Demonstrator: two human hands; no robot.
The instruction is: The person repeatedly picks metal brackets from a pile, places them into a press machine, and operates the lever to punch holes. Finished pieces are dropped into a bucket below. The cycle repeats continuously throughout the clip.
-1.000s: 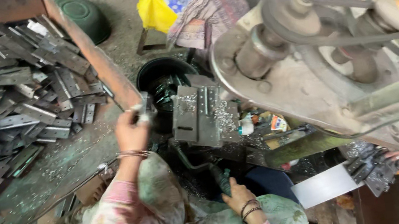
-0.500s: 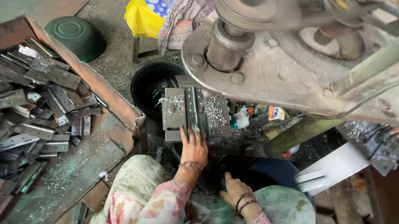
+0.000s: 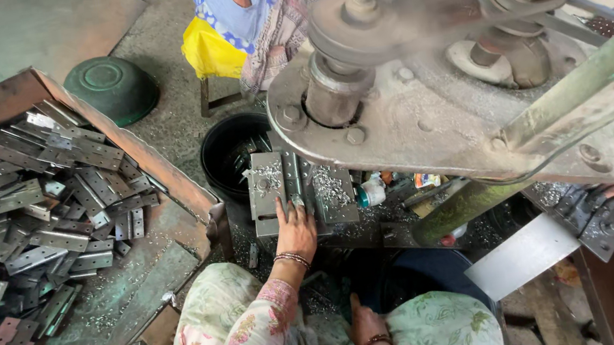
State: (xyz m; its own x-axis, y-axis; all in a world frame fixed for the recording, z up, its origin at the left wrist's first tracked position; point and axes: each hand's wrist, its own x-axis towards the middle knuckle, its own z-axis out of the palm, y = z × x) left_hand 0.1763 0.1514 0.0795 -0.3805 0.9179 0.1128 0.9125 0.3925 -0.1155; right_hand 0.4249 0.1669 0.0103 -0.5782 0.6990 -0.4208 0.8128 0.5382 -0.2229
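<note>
Big press machine (image 3: pixel 429 112) overhead, belt wheel (image 3: pixel 374 22) blurred, so probably spinning. Risk judged: left hand (image 3: pixel 296 232) sits right under the machine head; a ram stroke or a slip toward the die could crush fingers, and a loose sleeve (image 3: pixel 243 338) or bangles (image 3: pixel 292 259) could snag. Metal chips on the block could cut skin too.

Wooden tray (image 3: pixel 187 191) at left, heaped with flat hinge plates (image 3: pixel 28 225), near corner bare. Black bucket (image 3: pixel 234 155) just behind the metal block, green bowl (image 3: pixel 111 88) on floor beyond tray's far corner. Another person in blue on a yellow stool (image 3: pixel 209 48) at far side.

Metal block (image 3: pixel 297 190) under machine's near edge, with upright grooves. Strip in centre groove, long axis running away from worker toward bucket, near end pointing at worker.

Left hand grip: flat, fingers spread on the block's near edge, pressing, not closed around anything. Right hand (image 3: pixel 365 323) low between knees, grip state cannot be made out.
</note>
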